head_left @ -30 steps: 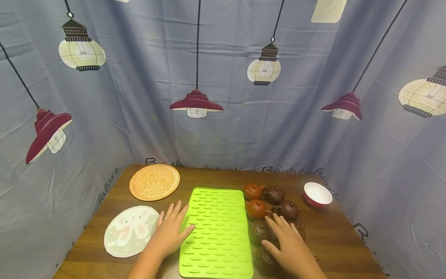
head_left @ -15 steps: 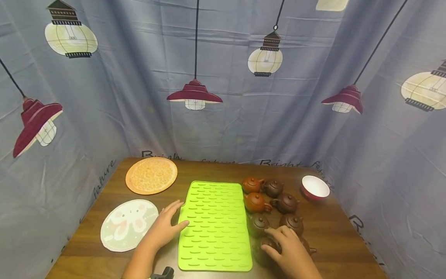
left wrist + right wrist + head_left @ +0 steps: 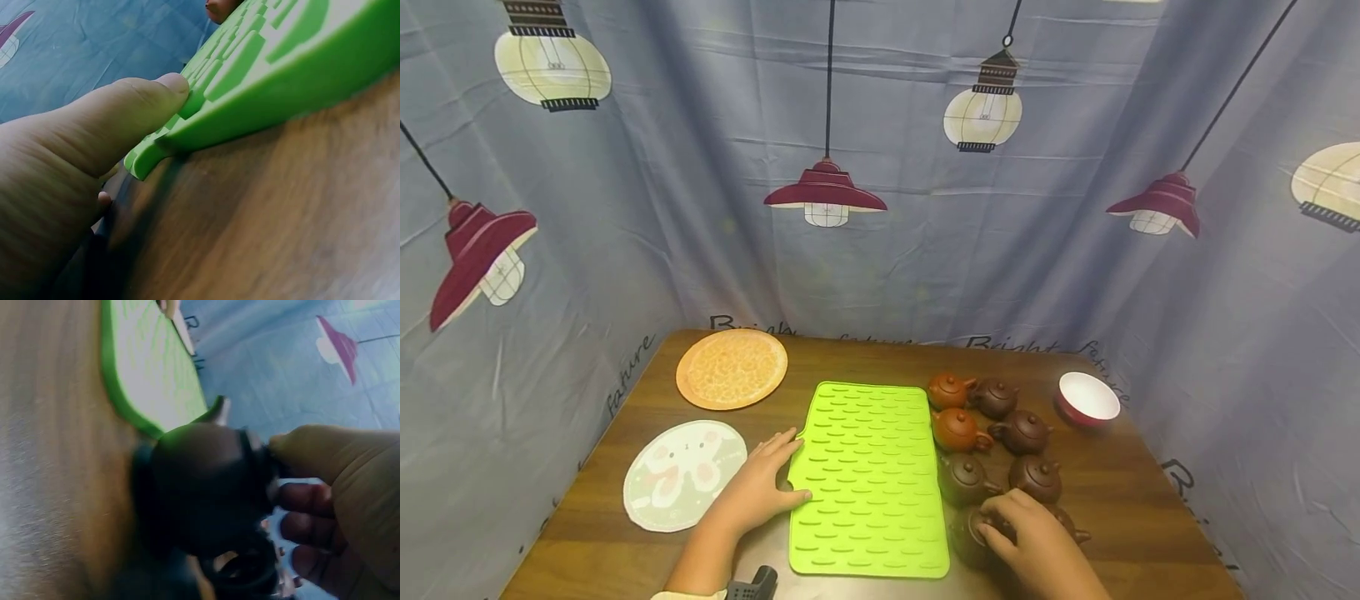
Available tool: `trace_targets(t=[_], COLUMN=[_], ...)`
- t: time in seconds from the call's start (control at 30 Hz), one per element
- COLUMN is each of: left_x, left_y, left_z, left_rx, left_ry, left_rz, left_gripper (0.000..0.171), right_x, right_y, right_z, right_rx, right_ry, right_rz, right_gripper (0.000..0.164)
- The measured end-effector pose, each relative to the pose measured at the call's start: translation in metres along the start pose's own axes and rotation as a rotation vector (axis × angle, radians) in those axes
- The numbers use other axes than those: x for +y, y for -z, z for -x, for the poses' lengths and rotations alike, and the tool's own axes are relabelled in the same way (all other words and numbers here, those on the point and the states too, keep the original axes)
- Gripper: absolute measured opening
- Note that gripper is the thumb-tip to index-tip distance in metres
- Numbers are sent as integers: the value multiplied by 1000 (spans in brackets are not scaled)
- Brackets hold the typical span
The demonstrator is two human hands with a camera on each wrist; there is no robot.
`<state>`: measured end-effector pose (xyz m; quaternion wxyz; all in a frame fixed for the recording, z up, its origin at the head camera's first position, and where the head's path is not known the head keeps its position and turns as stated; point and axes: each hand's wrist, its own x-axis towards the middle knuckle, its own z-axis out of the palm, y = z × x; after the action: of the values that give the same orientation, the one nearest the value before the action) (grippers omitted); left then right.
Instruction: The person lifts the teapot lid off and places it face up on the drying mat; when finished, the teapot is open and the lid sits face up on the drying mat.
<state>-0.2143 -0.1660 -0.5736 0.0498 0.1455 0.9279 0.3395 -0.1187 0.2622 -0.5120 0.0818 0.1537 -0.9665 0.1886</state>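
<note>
In the head view my left hand (image 3: 760,487) is at the left edge of a bright green silicone mat (image 3: 872,492). Its thumb (image 3: 156,94) lies on the ridged top, and the mat's edge is buckled between thumb and fingers. My right hand (image 3: 1037,542) pinches the lid of the nearest dark brown teapot (image 3: 970,542) from above. The right wrist view shows that teapot's round body (image 3: 200,481), with thumb and fingers at its top. Beside it stand several small teapots, two orange-brown ones (image 3: 958,429) and darker ones (image 3: 1026,432); one near my right hand is partly hidden.
A round orange mat (image 3: 732,369) lies at the back left of the wooden table (image 3: 1120,500). Nearer is a pale rabbit-patterned round mat (image 3: 658,500). A red bowl with white inside (image 3: 1088,398) stands back right. Grey-blue curtains (image 3: 700,208) surround the table.
My right hand has come down onto the nearest teapot, and its fingers have closed on the lid. My left hand has settled at the green mat's left edge, which now buckles. The head view has tilted down.
</note>
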Motion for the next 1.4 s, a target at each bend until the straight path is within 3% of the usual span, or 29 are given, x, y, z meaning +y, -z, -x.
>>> trace_targets(t=[0.27,0.5,0.7,1.13,1.4], left_x=[3,4,4,2,2], left_y=[3,1,1,0,0], left_z=[-1,0,0,1,2], left_rx=[-10,-13,-9,-12,-15], left_ry=[-18,-1,-3,2,3], left_rz=[-14,6,2,4,-4], left_gripper=[85,82,82,80,79], right_x=[-3,-8,-9,-3,-3], right_y=[9,17,19,8,11], right_z=[-4,-4,-3,-3,-4], right_rx=[-11,-84,-56,-19,-49], right_ry=[39,-46,-130,-343,-531], right_rz=[-1,19,14,-241,-539], right_gripper=[20,15,18,17,18])
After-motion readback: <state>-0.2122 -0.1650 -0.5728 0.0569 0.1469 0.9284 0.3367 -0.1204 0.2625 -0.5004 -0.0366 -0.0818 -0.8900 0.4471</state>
